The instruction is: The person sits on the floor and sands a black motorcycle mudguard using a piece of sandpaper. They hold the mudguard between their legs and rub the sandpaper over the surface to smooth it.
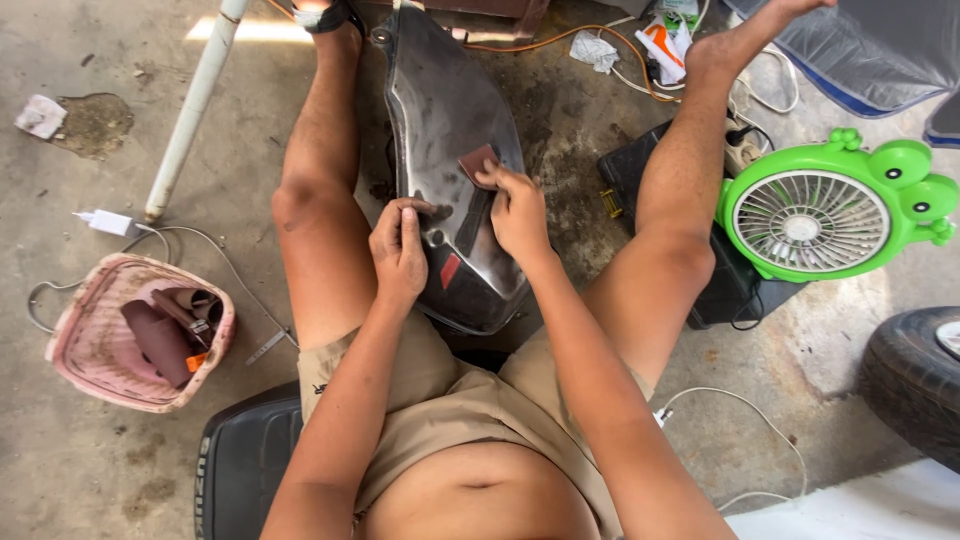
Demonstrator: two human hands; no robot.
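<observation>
Person is sitting low on a black seat [235, 460], legs spread, with a dark metal tank-shaped panel [450, 120] lying between the knees at centre frame, running from the top edge down toward the lap. That placement is keeping the panel braced by both legs and within easy arm reach.

Right hand [518, 212] is pressing a small reddish-brown piece of sandpaper [477, 160] flat against the panel's surface, fingers laid over its lower edge; grip is a flat press, not a pinch. Left hand [398, 250] is resting on the panel's left rim, fingers curled closed against the edge, apparently steadying it.

Lower left: a pink basket [70, 345] is holding rolled brown sheets, close at hand. Right of frame: a green frog-shaped fan [810, 215] is facing the person. A tyre [915, 380] is showing at the right edge.
</observation>
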